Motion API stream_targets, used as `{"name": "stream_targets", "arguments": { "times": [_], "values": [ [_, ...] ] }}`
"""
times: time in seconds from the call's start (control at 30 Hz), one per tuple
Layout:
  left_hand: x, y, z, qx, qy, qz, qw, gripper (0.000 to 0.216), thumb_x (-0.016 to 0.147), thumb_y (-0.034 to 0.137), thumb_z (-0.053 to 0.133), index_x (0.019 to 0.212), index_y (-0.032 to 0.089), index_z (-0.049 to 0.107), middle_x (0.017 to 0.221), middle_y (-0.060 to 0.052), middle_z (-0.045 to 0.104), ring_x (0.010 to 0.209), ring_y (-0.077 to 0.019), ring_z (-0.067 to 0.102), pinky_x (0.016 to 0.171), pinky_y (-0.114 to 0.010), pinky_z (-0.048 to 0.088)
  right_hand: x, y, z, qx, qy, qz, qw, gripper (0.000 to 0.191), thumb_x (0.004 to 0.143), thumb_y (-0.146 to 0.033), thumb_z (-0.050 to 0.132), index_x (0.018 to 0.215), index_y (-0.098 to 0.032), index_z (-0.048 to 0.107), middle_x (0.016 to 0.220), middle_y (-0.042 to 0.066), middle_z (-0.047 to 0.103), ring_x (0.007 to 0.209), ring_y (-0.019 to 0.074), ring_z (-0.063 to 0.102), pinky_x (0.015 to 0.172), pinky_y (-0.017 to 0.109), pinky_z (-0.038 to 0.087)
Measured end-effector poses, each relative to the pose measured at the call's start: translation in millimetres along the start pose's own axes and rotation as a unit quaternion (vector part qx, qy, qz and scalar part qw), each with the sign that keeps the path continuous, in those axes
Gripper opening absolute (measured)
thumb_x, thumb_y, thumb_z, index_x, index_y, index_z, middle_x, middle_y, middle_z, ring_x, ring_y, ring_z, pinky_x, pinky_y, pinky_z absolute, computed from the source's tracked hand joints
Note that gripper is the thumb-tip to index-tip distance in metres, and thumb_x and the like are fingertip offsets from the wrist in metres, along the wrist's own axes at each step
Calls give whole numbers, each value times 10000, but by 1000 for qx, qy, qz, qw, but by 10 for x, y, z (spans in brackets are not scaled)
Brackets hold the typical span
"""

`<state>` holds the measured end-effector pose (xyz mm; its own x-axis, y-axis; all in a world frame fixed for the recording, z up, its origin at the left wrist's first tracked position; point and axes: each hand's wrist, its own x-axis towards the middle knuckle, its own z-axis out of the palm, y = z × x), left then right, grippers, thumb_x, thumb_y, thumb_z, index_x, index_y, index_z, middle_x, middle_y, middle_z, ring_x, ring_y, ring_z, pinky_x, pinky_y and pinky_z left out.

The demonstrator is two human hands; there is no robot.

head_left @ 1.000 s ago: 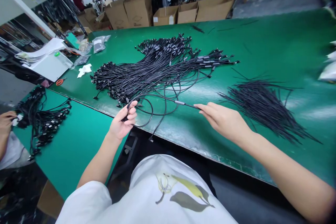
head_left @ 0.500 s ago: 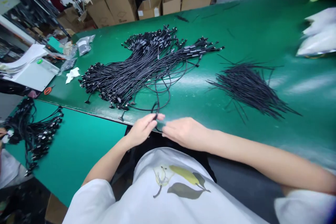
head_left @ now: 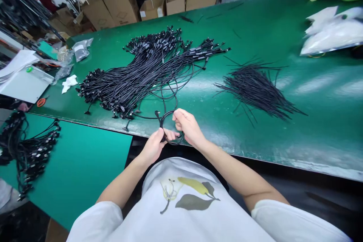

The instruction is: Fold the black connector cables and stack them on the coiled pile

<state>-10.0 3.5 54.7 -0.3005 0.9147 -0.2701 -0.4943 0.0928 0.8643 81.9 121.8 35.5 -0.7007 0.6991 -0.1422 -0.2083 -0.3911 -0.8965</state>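
While one black cable (head_left: 162, 120) is being handled over the near edge of the worktop (head_left: 283, 140), the winding can be judged to be only part-way along. A ring is formed in the cable between the two hands, yet a short end with a connector (head_left: 157, 113) is left standing out beyond it, on the side toward the far edge. How many turns are made, and whether anything is fastened round them, is too small and too much covered by fingers to be told.

Most of the work would seem to be left: a large heap of cables (head_left: 138, 72) is spread lengthwise across the worktop's left half, with its nearest connectors lying close to the near edge, and no other wound ring can be picked out there. Toward the right half, a pile of thin black strips (head_left: 256, 89) is laid between the near and far edges, apart from both hands.

By the left hand (head_left: 155, 143), the base of the ring is gripped, the thumb closed over it and a finger stretched out to the right. By the right hand (head_left: 188, 125), its fingers curled in tightly, the ring's right side is pinched.
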Motion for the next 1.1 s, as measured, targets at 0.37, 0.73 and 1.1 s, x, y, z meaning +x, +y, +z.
{"name": "stream_targets", "arguments": {
  "times": [0.37, 0.73, 1.1],
  "values": [
    [8, 90, -44, -138, 33, -29, 990, 355, 828, 489, 642, 700, 162, 591, 753, -26, 563, 885, -192, 629, 879, -341, 494, -171, 70, -29, 92, -15, 45, 995, 482, 817, -599, 606, 666, -182, 420, 631, -51, 369, 521, 56, 333, 461, 184, 304],
    [3, -38, 42, -45, 48, 10, 998, 437, 878, 520, 556, 630, 176, 454, 606, 30, 450, 670, -134, 569, 725, -275, 456, -224, 79, -4, 39, -37, 64, 997, 497, 819, -669, 544, 717, -199, 417, 551, -99, 217, 443, 49, 249, 414, 176, 212],
    [-113, -13, -150, 130, -37, -48, 990, 481, 847, 592, 543, 621, 175, 465, 585, 25, 451, 632, -144, 534, 752, -334, 471, -196, -120, -120, -239, -189, -8, 952, 334, 872, -498, 529, 823, -168, 515, 792, 5, 510, 694, 111, 463, 647, 246, 417]
  ]
}}
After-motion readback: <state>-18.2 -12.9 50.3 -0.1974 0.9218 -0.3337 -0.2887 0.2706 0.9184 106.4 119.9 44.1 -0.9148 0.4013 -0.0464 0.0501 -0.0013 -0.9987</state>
